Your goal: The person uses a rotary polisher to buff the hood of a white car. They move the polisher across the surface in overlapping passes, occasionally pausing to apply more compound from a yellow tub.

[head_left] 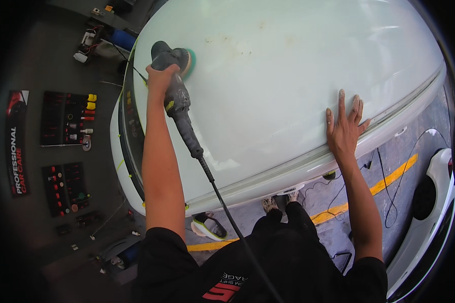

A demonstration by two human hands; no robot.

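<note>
A dark, dust-covered car polisher [179, 96] rests at the left part of a white car roof [268, 76]. My left hand [162, 78] is wrapped round the polisher just behind its head. Its green-edged pad [189, 63] stands on edge to the viewer and seems to touch the paint; the contact itself is hard to make out. From the polisher's rear a black cord [227, 209] runs down across my body. My right hand [344, 126] lies flat on the roof by its near edge, fingers spread and dusted with pale residue.
Yellow-green masking tape [121, 164] borders the dark windscreen at left. Below the roof edge sits the side mirror [210, 226]. Cables [389, 192] loop over the floor beside a yellow line [379, 184]. Another white car [429, 202] stands at right. Tool boards [68, 118] hang at far left.
</note>
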